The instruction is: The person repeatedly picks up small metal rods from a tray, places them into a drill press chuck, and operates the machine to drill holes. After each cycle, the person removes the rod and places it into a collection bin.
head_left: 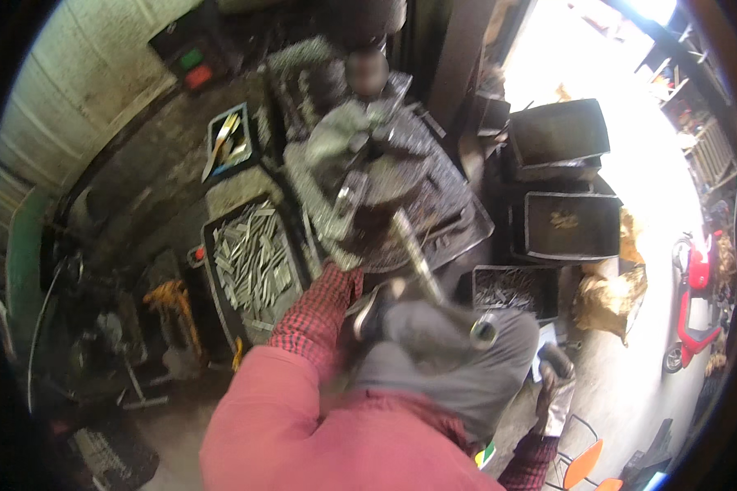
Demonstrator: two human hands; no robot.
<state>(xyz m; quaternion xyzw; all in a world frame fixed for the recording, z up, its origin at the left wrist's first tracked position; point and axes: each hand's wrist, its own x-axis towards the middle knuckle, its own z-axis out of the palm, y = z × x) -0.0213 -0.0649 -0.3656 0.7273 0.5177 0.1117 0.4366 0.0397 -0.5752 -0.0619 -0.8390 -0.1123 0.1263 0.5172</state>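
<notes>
My left arm in a red-and-black checked cuff (307,319) reaches forward to the near edge of a machine bed (467,233) strewn with metal chips. Past the cuff, the left hand does not show clearly enough to read its fingers. My right hand (555,389), in a grey-and-white work glove, hangs low beside my right knee. Its fingers are loosely bent and apart from the thumb, with nothing seen in them. A metal pipe (418,258) slants from the machine toward my lap, its round open end above my thigh. A pale, blurred cloth-like shape (336,131) lies on the machine.
A tray of metal strips (254,258) stands left of the machine, below a small blue-rimmed tray (228,139) holding a brush. Dark bins (571,225) line the right side; a nearer bin (516,290) holds small metal pieces. A red scooter (698,303) stands far right.
</notes>
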